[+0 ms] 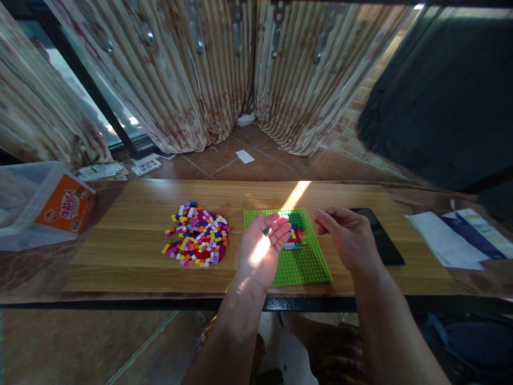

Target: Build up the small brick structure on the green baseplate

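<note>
My left hand [260, 251] is held palm up over the left part of a lime-green studded baseplate [312, 267], fingers loosely curled. A small dark-green toy brick [267, 231] appears to lie in its palm. Just right of the plate, my right hand [348, 232] is raised with thumb and forefinger pinched together; whatever is between them is too small to make out. On the baseplate sits a patch of built bricks [295, 237] in green, red, white and other colours, partly covered by my left fingers.
A pile of loose coloured bricks [200, 235] lies on the wooden tabletop [120, 235] to the left. Behind my right hand is a black tablet-like slab [382, 240]. Papers [449, 240] lie far right, and a clear plastic bin [32, 208] stands far left.
</note>
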{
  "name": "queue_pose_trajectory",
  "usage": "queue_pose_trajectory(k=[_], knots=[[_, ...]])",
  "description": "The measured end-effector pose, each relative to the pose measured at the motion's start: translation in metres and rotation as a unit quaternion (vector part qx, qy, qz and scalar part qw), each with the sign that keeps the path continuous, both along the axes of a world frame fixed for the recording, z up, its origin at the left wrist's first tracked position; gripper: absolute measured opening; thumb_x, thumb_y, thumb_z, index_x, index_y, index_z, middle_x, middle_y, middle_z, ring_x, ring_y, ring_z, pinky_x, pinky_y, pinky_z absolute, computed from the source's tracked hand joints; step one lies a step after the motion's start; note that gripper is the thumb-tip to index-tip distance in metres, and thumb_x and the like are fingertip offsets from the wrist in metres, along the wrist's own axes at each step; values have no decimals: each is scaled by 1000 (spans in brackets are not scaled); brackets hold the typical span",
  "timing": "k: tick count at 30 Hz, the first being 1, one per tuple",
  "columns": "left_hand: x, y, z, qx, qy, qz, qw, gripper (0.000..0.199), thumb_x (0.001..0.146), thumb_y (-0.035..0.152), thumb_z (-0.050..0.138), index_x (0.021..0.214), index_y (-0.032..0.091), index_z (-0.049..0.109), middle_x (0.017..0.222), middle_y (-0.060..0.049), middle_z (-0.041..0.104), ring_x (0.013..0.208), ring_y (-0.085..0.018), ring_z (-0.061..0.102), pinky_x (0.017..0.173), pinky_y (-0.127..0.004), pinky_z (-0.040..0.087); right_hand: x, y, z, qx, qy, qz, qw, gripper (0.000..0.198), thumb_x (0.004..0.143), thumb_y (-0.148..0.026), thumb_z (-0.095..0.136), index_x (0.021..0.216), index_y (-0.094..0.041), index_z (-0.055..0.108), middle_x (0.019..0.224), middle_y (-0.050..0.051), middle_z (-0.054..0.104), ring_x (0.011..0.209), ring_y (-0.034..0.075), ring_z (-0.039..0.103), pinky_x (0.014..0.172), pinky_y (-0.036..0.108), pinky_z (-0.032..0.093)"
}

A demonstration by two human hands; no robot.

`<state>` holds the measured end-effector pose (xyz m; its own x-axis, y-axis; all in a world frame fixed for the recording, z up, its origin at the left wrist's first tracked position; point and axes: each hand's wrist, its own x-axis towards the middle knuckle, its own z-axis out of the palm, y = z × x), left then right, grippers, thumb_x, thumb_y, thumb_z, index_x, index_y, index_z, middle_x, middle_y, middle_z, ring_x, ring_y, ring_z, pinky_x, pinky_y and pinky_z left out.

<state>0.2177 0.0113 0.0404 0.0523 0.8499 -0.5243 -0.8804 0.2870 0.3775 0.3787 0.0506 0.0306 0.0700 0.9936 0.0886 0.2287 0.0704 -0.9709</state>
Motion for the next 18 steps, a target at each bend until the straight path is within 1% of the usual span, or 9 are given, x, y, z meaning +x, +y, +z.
queue_pose_trajectory(k=[2,4,6,8,11,13,16,18], knots=[[2,-1,0,8,-15,-9,1000,31,90,35,43,85,10,61,86,-12,66,78,-16,64,74,-27,50,-14,-9,9,59,-26,40,997,13,76,-32,65,69,-20,66,64,-1,62,59,11,55,57,26,46],[4,-1,-1,28,-36,-14,999,32,91,36,42,86,11,61,84,-11,65,76,-15,63,74,-27,51,-27,-18,15,99,-77,115,985,13,81,-30,59,80,-22,69,81,2,68,75,14,61,70,30,49],[5,-2,-1,55,-62,-20,996,34,92,37,40,86,10,61,80,-8,63,72,-13,62,72,-24,50,-37,-24,17,131,-138,162,968,14,84,-27,56,88,-25,70,96,4,68,87,17,61,78,33,49],[6,-2,0,71,-80,-22,994,37,94,36,36,85,10,61,79,-7,62,71,-11,61,71,-20,50,-43,-27,15,148,-194,187,952,15,84,-25,56,91,-26,70,101,5,67,95,19,60,83,36,48],[7,-3,4,72,-82,-19,994,40,95,37,34,83,10,61,81,-8,61,72,-10,60,71,-18,49,-46,-26,12,159,-248,199,935,16,84,-23,57,90,-26,71,99,5,66,98,21,59,86,38,46],[7,-4,5,75,-83,-23,994,40,94,38,35,85,9,62,82,-8,61,73,-10,60,72,-19,49,-45,-25,11,161,-256,200,932,15,84,-22,56,87,-25,70,98,5,66,97,21,59,85,37,46],[7,-4,4,79,-76,-33,993,39,93,39,38,88,10,63,83,-9,62,75,-12,61,71,-22,50,-41,-24,12,147,-234,191,942,13,85,-25,55,85,-24,68,96,4,68,93,19,60,82,34,47],[4,-3,2,69,-58,-23,996,36,91,38,41,87,10,63,85,-10,64,76,-14,62,73,-25,50,-34,-22,11,129,-205,160,957,13,85,-29,56,86,-24,68,93,4,69,86,18,62,78,33,48]])
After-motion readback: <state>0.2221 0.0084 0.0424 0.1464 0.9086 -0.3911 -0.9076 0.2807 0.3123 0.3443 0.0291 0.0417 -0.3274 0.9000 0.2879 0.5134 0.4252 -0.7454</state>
